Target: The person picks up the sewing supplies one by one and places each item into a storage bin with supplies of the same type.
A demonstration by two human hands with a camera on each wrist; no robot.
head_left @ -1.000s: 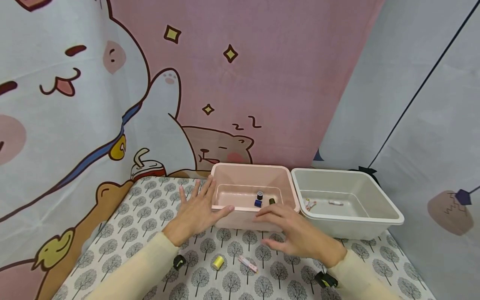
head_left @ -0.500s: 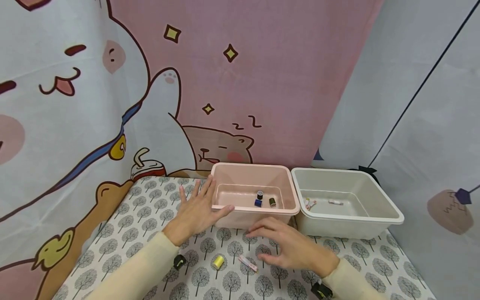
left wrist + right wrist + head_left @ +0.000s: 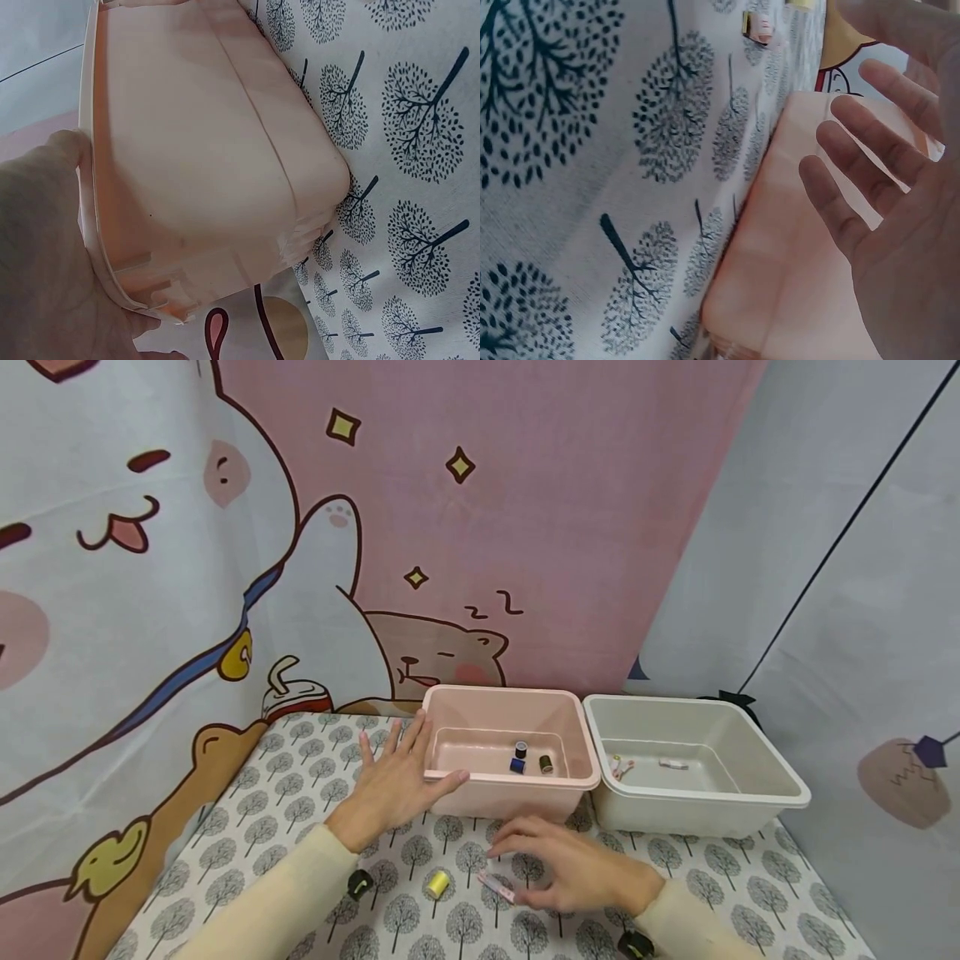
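Head: right hand (image 3: 558, 864) grips nothing, fingers loosely bent and parted. Pink-and-white stick (image 3: 497, 887) lies on tabletop (image 3: 262, 793) just beside the thumb tip; contact unclear. Yellow spool (image 3: 437, 884) farther left of these fingers. Left hand (image 3: 390, 785): fingers extended at pink bin (image 3: 510, 797).

Left wrist: thumb at bin rim.

Right wrist: stick shows beyond parted fingers.

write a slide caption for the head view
Left hand on the pink bin, right hand by a small pinkish stick, yellow spool nearby.
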